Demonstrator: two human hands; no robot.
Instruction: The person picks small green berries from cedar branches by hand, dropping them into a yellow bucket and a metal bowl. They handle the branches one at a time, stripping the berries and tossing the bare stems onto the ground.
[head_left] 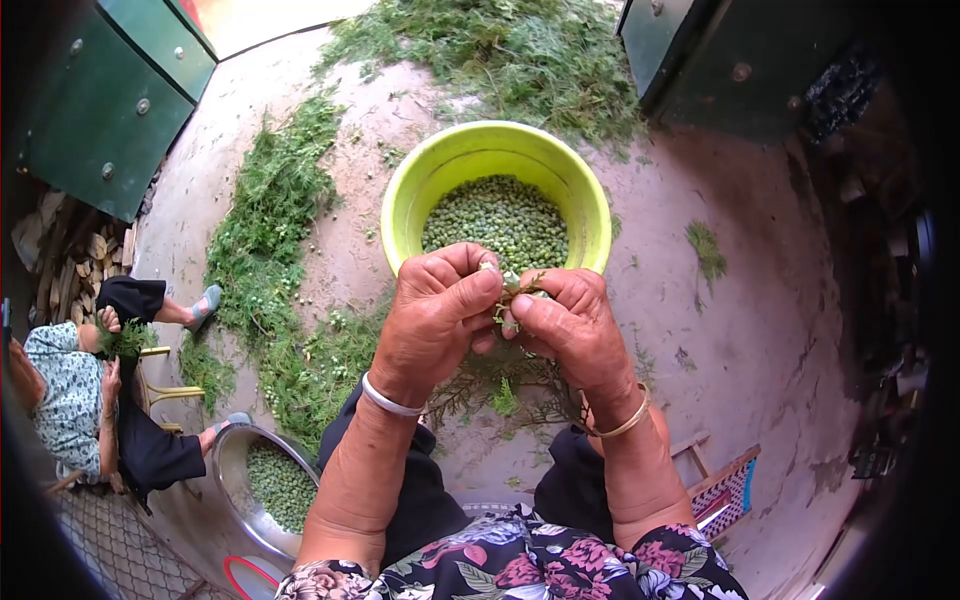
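Observation:
My left hand (pixel 440 305) and my right hand (pixel 575 325) meet in front of me, at the near rim of a yellow-green plastic tub (pixel 398 205). Between the fingers of my right hand is a small evergreen sprig (pixel 508 300) with pale green cones on it. My left thumb and forefinger pinch at a small green cone (pixel 488 267) by the sprig; the fingertips partly cover it. Many small round green cones (pixel 495 215) lie in the tub.
Cut evergreen branches (pixel 270 215) litter the floor on the left, and a larger heap (pixel 500 55) lies beyond the tub. A metal basin (pixel 232 480) of cones stands at lower left. Nearby, a seated person (pixel 75 390) holds greenery. A low woven stool (pixel 722 495) is at right.

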